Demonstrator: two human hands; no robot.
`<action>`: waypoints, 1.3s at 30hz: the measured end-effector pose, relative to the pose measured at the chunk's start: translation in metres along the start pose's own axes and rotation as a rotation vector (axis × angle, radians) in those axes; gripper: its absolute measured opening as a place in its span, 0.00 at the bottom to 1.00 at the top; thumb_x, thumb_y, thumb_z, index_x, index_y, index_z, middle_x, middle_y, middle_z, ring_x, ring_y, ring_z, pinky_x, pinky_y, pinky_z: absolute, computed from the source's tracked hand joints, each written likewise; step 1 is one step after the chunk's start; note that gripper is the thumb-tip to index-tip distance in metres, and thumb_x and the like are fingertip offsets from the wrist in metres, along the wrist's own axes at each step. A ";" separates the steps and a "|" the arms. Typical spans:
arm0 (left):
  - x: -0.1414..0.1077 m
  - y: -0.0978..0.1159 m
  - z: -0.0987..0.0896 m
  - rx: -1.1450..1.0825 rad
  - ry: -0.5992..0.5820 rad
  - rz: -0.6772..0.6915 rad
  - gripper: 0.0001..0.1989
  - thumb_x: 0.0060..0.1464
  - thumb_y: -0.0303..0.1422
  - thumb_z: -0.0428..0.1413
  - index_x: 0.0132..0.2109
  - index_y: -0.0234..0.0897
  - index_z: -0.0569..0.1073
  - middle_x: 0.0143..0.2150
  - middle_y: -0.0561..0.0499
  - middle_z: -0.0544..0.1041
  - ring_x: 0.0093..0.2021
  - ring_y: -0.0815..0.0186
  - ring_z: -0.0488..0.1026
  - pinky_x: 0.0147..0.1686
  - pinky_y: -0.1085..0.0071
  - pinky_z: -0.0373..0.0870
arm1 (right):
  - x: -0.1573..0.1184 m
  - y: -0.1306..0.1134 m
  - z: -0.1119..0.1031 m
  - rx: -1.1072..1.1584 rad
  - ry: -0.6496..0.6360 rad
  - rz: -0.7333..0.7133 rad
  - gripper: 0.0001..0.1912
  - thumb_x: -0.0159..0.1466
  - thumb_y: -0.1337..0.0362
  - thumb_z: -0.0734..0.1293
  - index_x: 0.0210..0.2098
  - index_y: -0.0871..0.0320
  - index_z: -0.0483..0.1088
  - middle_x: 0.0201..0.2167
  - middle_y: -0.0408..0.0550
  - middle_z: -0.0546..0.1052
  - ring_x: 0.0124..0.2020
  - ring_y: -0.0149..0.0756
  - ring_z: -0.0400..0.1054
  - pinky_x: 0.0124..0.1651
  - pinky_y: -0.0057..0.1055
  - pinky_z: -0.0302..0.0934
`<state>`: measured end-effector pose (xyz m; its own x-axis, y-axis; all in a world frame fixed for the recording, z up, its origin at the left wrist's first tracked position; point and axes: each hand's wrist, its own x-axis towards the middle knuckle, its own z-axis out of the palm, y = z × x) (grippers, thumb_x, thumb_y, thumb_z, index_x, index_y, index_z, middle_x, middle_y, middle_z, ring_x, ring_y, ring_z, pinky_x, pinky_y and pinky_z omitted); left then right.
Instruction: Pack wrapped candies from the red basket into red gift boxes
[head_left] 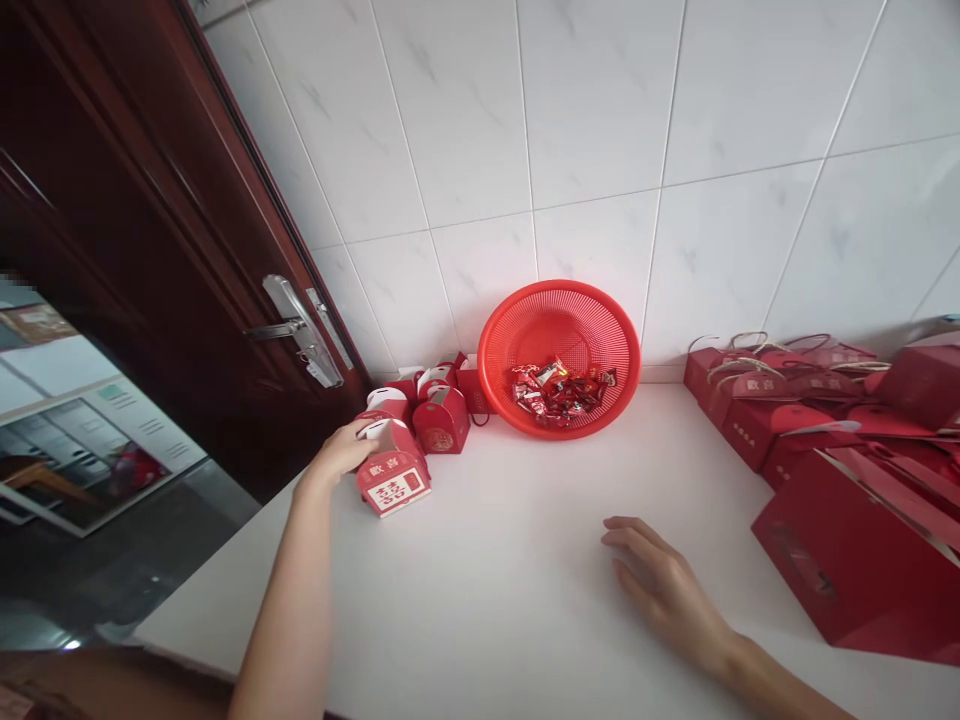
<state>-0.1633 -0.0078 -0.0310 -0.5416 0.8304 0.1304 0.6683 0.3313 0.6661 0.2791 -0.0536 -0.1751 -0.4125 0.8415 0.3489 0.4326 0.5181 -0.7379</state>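
Note:
At the left of the white table, my left hand (341, 455) has its fingers closed on the top edge of a small red gift box (394, 480). A white label with red characters is on the box's front, and its top stands open. Some of my left fingertips are hidden behind the box. More small red boxes (442, 420) stand close behind it. My right hand (660, 585) is over the table at the centre right, fingers slightly bent and apart, with nothing in it. A red plastic basket (495, 385) holds red-wrapped candies (562, 392).
Many red gift boxes with cord handles (757, 385) crowd the table's right side, and a larger red box (855, 560) is nearest me there. White wall tiles (600, 120) rise behind the table (510, 600). A dark wooden door (172, 200) with a metal handle (300, 330) is at the left.

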 end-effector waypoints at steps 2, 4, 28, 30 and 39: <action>-0.009 0.008 -0.004 -0.063 -0.073 -0.048 0.27 0.38 0.23 0.56 0.50 0.36 0.76 0.45 0.43 0.81 0.39 0.54 0.80 0.32 0.69 0.74 | 0.000 0.001 0.000 0.007 0.008 0.003 0.11 0.68 0.62 0.59 0.43 0.51 0.71 0.52 0.54 0.75 0.49 0.44 0.75 0.46 0.41 0.73; -0.019 0.020 -0.005 -0.108 -0.123 0.027 0.30 0.38 0.24 0.55 0.53 0.37 0.76 0.51 0.44 0.80 0.48 0.53 0.79 0.39 0.68 0.76 | 0.002 0.001 0.000 0.021 0.024 0.013 0.10 0.68 0.61 0.59 0.43 0.51 0.71 0.51 0.54 0.75 0.47 0.43 0.75 0.46 0.42 0.73; -0.097 0.126 0.149 -0.412 -0.704 0.424 0.14 0.52 0.34 0.53 0.38 0.37 0.82 0.39 0.49 0.83 0.46 0.57 0.77 0.45 0.67 0.72 | 0.029 -0.021 0.000 0.064 0.308 -0.051 0.23 0.72 0.55 0.60 0.64 0.49 0.61 0.71 0.55 0.57 0.71 0.47 0.54 0.65 0.44 0.62; -0.089 0.125 0.149 -0.471 -0.711 0.364 0.16 0.55 0.40 0.53 0.41 0.38 0.82 0.42 0.48 0.83 0.48 0.57 0.77 0.45 0.67 0.73 | 0.026 -0.022 0.001 0.073 0.313 -0.058 0.26 0.71 0.54 0.61 0.66 0.49 0.58 0.71 0.55 0.56 0.71 0.48 0.54 0.66 0.46 0.61; -0.014 0.139 0.177 -0.245 -0.397 0.408 0.14 0.56 0.30 0.54 0.46 0.34 0.80 0.51 0.40 0.81 0.52 0.55 0.78 0.54 0.61 0.71 | 0.021 -0.001 0.002 0.228 0.376 0.098 0.28 0.71 0.51 0.61 0.68 0.46 0.55 0.66 0.54 0.66 0.61 0.48 0.67 0.59 0.45 0.67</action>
<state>0.0276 0.1057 -0.0700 -0.0043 0.9874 0.1582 0.6195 -0.1215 0.7755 0.2681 -0.0371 -0.1684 -0.0402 0.9041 0.4254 0.2496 0.4213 -0.8719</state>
